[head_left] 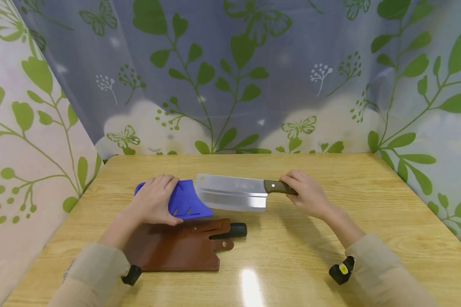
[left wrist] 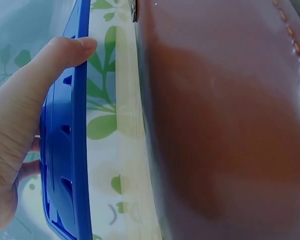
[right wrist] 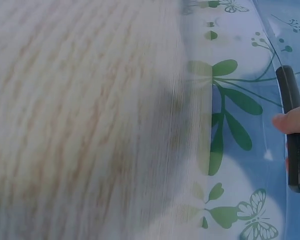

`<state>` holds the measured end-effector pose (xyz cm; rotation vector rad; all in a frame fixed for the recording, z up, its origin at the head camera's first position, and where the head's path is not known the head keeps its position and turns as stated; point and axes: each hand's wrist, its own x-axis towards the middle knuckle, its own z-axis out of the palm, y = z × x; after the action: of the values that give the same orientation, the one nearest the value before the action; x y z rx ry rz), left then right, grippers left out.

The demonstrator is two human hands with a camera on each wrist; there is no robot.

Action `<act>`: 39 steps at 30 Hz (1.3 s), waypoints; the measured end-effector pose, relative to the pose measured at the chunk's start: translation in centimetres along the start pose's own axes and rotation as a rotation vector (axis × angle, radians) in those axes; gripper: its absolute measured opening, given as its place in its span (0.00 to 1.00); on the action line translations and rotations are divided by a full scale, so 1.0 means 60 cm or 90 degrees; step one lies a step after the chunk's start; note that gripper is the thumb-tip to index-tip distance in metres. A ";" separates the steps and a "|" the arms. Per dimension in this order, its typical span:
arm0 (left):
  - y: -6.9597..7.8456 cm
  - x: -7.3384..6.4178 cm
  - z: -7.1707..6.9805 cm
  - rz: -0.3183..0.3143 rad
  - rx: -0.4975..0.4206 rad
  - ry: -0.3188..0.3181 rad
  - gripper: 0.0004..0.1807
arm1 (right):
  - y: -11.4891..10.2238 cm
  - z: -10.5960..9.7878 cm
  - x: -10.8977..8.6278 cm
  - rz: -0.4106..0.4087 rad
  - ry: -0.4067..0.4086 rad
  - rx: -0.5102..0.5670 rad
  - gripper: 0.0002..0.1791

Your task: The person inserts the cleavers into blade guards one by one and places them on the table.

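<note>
In the head view, my left hand [head_left: 155, 199] grips a blue plastic blade cover [head_left: 186, 200] with slots in it, held above the table. The left wrist view has the thumb [left wrist: 72, 52] on one edge of the cover and fingers behind it. My right hand [head_left: 306, 194] holds a cleaver [head_left: 232, 192] by its brown handle, blade pointing left and roughly level. The blade's far end is right at the cover's slanted edge; whether any of it is inside, I cannot tell. The right wrist view shows the thumb and part of the handle [right wrist: 290, 90].
A brown leather sheath [head_left: 176, 251] lies on the wooden table [head_left: 292, 264] below the left hand, with a black handle [head_left: 236, 230] sticking out at its right. Behind the table hangs a leaf-patterned curtain [head_left: 230, 85].
</note>
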<state>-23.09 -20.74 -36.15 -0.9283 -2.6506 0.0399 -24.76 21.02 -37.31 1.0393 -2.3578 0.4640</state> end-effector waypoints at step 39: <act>0.039 0.015 -0.019 0.078 0.035 0.001 0.60 | -0.019 0.007 -0.003 -0.056 0.036 0.034 0.18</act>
<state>-21.99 -18.43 -35.10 -1.0700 -2.5744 0.1390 -23.94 20.20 -37.65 1.1337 -2.2507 0.5194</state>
